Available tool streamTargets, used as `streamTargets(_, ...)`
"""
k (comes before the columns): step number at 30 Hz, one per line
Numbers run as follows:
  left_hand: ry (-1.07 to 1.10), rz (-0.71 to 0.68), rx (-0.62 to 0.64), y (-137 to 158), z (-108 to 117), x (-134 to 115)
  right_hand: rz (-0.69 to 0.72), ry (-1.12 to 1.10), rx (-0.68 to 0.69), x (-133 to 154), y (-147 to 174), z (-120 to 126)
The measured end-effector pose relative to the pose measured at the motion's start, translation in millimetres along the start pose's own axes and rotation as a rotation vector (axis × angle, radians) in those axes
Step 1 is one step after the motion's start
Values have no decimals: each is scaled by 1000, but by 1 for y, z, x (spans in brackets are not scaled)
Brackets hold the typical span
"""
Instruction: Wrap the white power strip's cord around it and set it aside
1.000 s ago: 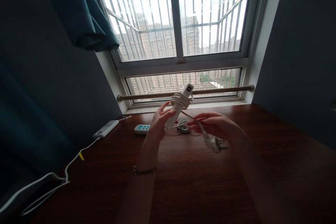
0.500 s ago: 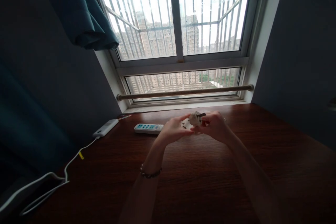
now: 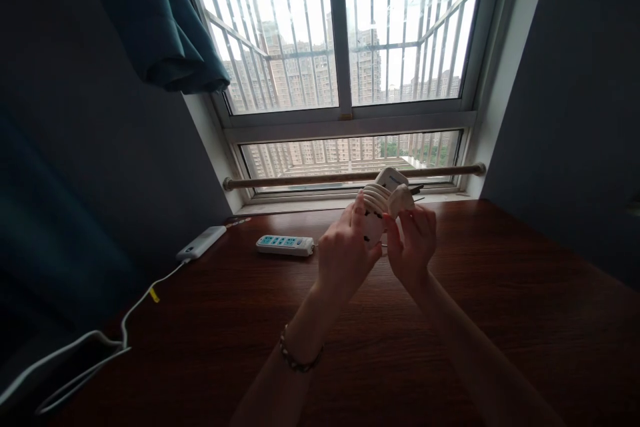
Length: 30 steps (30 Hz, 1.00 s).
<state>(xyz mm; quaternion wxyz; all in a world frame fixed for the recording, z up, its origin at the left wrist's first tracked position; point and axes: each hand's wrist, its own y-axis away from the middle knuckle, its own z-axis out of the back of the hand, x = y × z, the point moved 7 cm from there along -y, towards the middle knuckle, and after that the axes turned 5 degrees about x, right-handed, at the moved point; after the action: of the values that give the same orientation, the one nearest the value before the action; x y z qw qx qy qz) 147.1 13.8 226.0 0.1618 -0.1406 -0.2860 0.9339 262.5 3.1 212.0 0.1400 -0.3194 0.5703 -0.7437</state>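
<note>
My left hand (image 3: 345, 247) is closed around a white power strip wound with its own thick cord; the coiled cord (image 3: 376, 196) shows above the fingers. The white body (image 3: 373, 228) under the coils has dark slots. Behind the coils, a white block with small dark lettering (image 3: 393, 178) sticks up. In the closed fingers of my right hand (image 3: 414, 233) is a white plug (image 3: 401, 201), its dark metal prongs pointing right. Both hands are raised above the table near the window, and they hide part of the bundle.
A white power strip with blue socket faces (image 3: 285, 245) lies left of my hands on the brown wooden table (image 3: 360, 347). Further left are a white box-shaped device (image 3: 203, 243) and a white cable (image 3: 150, 293) with a yellow tag. The barred window and a rail (image 3: 300, 180) stand beyond.
Both hands have lifted and turned the bundle, so the coiled cord and lettered block now show. The plug has moved right and up, its prongs clear of the right fingers.
</note>
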Motion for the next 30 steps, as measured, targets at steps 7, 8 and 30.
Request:
streamTargets(7, -6, 127, -107, 6, 6, 5, -20, -149, 56, 16, 1, 5)
streamTargets(8, -10, 138, -108, 6, 7, 6, -35, -170, 65, 16, 1, 4)
streamTargets(30, 113, 42, -144, -3, -3, 11, 184, 280, 438, 42, -17, -2)
